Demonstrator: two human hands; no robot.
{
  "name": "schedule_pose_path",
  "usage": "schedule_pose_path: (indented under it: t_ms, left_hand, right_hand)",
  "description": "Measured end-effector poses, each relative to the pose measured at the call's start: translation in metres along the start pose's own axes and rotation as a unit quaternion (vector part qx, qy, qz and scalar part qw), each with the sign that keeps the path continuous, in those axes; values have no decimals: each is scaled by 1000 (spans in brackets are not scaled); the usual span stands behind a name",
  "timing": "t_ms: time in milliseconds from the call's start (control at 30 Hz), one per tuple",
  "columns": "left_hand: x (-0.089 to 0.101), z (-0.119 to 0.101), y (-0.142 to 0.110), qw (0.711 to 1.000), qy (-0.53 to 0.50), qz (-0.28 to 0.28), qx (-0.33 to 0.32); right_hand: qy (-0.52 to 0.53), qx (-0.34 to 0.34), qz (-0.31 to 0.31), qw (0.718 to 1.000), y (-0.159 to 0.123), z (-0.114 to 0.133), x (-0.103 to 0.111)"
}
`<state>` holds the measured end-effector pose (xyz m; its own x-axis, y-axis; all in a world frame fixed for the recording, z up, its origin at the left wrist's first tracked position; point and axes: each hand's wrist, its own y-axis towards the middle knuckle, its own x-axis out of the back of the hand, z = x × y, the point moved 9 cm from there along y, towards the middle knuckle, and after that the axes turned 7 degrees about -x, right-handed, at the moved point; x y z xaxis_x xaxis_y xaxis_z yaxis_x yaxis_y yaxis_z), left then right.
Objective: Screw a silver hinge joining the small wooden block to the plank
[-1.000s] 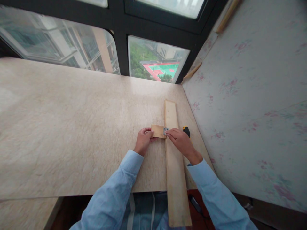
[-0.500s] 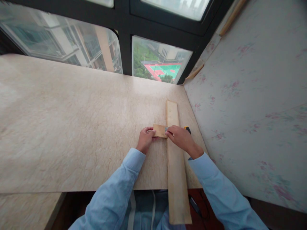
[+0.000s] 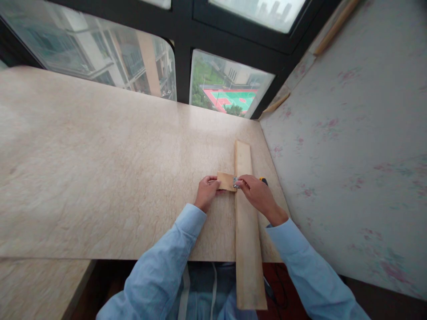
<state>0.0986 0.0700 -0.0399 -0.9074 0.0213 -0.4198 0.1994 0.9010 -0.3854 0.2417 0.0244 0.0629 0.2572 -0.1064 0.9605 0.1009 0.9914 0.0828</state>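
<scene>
My left hand (image 3: 207,193) pinches the left end of a small flat tan piece (image 3: 226,182), perhaps thin wood. The piece's right end meets the left edge of a long pale wooden plank (image 3: 247,249). A small silvery metal piece (image 3: 235,182) with what look like holes, perhaps a hinge, sits at that right end. My right hand (image 3: 256,192) is over the plank, its fingertips closed on the metal piece. Past that hand, a black and yellow object (image 3: 263,180) peeks out, mostly hidden.
The plank lies on a marbled stone sill (image 3: 116,186) and sticks out past its front edge. A wall with floral paper (image 3: 360,133) rises close on the right. Dark-framed windows (image 3: 182,53) stand behind. Below the sill, a dark cable (image 3: 283,293) hangs or lies near the plank.
The view has shifted slightly. My right fingertips have changed position a little, and more of the metal piece shows. My left hand keeps its hold on the tan piece.
</scene>
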Motion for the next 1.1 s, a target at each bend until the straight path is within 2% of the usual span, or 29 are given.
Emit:
schedule_pose_path:
  t_ms: [100, 167, 333, 600, 800, 933, 1100]
  left_hand:
    - [-1, -1, -1, 1000, -3, 0, -2]
    - [-1, -2, -1, 1000, -3, 0, -4]
    - [-1, -2, -1, 1000, 4, 2, -4]
    - [-1, -2, 0, 1000, -6, 3, -6]
    - [-1, 0, 2, 1000, -6, 1, -3]
    - [-1, 0, 3, 1000, -8, 0, -2]
    - [-2, 1, 4, 1000, -8, 3, 1]
  right_hand:
    - [30, 56, 20, 998, -5, 5, -5]
    - [10, 66, 40, 997, -6, 5, -10]
    - [-66, 32, 36, 997, 1, 7, -11]
    - [-185, -17, 86, 979, 8, 16, -16]
    - [-161, -65, 93, 980, 4, 8, -11]
    - [-107, -42, 101, 988, -1, 7, -13]
    - [-130, -48, 107, 984, -4, 3, -15]
